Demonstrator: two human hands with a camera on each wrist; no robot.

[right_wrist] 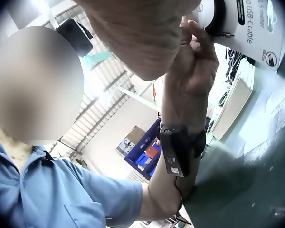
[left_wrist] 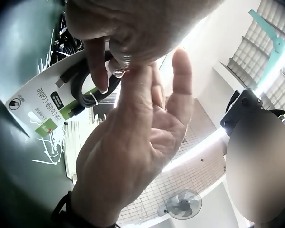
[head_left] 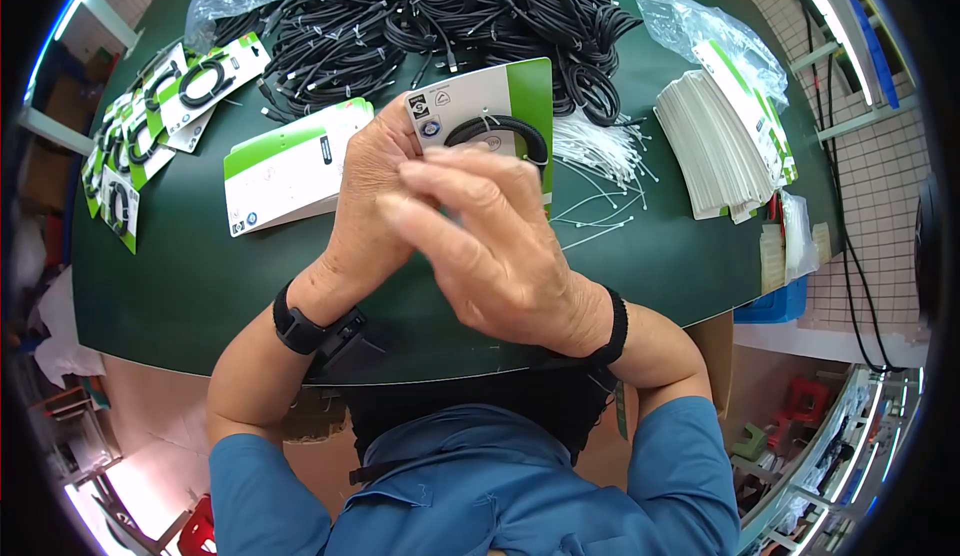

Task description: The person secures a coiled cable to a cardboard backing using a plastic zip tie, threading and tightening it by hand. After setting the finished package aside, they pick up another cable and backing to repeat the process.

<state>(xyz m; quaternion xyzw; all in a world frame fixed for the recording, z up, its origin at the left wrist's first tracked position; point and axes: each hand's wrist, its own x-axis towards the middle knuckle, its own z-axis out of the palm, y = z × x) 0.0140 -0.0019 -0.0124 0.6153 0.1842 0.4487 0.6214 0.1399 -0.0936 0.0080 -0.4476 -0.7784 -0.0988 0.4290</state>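
Observation:
My left hand [head_left: 370, 171] grips a white and green cable card [head_left: 528, 91] by its left side, holding it up over the table. A coiled black USB-C cable [head_left: 535, 136] lies against the card, with a white cable tie [left_wrist: 93, 99] round it. In the left wrist view a left finger lies across the coil. My right hand [head_left: 500, 246] is raised in front of the card, its fingers partly blurred. Its fingertips meet the left hand beside the coil in the left wrist view [left_wrist: 123, 152]. Whether they pinch anything there I cannot tell.
Bundles of black cables [head_left: 340, 36] cover the back of the green table [head_left: 300, 306]. Blank-looking cards [head_left: 285, 171] lie left of centre, finished-looking carded cables [head_left: 205, 81] at far left. White cable ties [head_left: 600, 146] and a card stack [head_left: 700, 146] lie to the right, near plastic bags [head_left: 720, 31].

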